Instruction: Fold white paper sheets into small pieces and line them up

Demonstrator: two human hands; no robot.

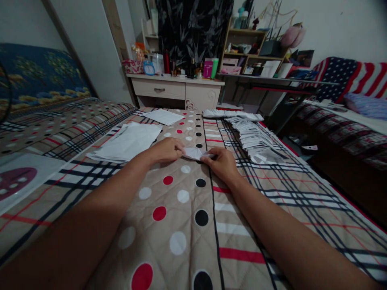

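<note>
A small folded piece of white paper (193, 153) lies on the patterned bedspread (181, 225) between both hands. My left hand (167, 150) is curled, its fingertips pinching the paper's left end. My right hand (220, 163) pinches the paper's right end, fingers pressed together. A stack of flat white sheets (127, 141) lies just left of my left hand. A long overlapping row of folded white papers (250, 135) runs along the bed to the right of my right hand.
Another white sheet (163, 117) lies farther up the bed. A plastic sleeve with a dark red shape (18, 181) sits at the left. Beyond the bed stand a cream dresser (175, 90) with bottles, a shelf desk (250, 52) and a second bed (347, 121) at right.
</note>
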